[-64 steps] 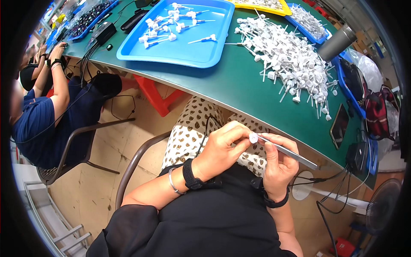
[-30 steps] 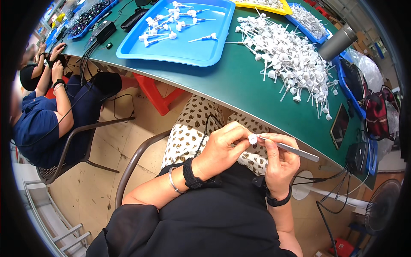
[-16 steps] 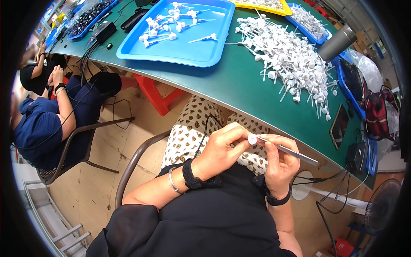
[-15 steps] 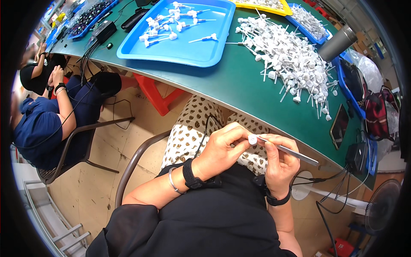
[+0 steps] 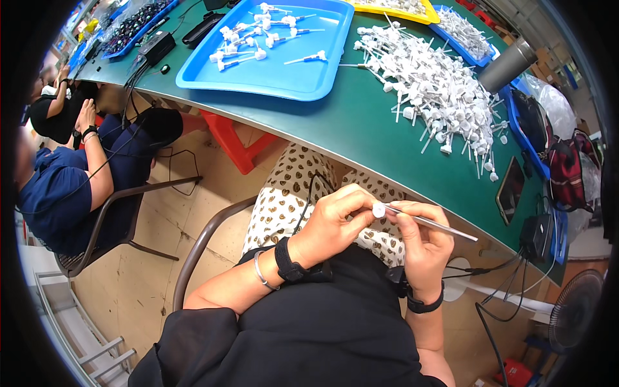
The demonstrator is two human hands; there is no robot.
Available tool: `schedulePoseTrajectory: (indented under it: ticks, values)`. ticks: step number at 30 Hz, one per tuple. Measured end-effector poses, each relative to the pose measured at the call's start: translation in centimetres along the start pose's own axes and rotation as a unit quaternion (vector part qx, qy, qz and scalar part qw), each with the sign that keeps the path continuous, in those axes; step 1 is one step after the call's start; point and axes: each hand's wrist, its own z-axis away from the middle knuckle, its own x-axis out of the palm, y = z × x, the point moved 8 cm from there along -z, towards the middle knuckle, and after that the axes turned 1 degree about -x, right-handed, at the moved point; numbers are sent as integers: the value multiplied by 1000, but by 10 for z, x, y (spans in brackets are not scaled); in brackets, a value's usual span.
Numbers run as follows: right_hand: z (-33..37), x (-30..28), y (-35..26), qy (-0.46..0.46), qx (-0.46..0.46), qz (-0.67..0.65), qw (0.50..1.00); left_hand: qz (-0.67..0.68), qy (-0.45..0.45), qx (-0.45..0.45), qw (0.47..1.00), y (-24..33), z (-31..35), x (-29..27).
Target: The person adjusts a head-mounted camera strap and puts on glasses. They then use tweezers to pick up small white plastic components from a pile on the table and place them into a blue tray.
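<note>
Above my lap, my left hand [image 5: 335, 220] pinches a small round white plastic part [image 5: 378, 209] between thumb and forefinger. My right hand [image 5: 424, 242] grips a slim grey metal tool [image 5: 445, 228] that looks like a craft knife or tweezers; its exact kind is unclear. The tool's near tip meets the white part's edge, and its far end points right. Ahead on the green table lies a large heap of similar white parts with thin stems [image 5: 438, 90]. To its left, a blue tray [image 5: 290, 80] holds several more of them, spread apart.
A grey metal cylinder [image 5: 509, 64] stands right of the heap, near a blue bin [image 5: 532, 129]. A phone [image 5: 510, 190] lies by the table's right edge. Yellow [image 5: 393, 8] and blue trays of white parts are behind. A co-worker in navy [image 5: 58, 193] sits at left; a red stool [image 5: 238, 145] is under the table.
My right hand has turned slightly, so the metal tool now shows its narrow side. My left hand and the white part have barely shifted. The co-worker at left has moved a little.
</note>
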Motion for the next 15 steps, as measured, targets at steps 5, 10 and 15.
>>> schedulePoseTrajectory:
  ticks: [5,10,15]
  values:
    - [2,-2,5,22,18,-98,995,29,-5,-23,999,-8,2,2]
    - [5,3,1,2,-26,-20,999,18,0,-11,1000,-2,0,1]
    - [6,4,1,10,-45,6,999,11,2,-6,1000,-3,0,1]
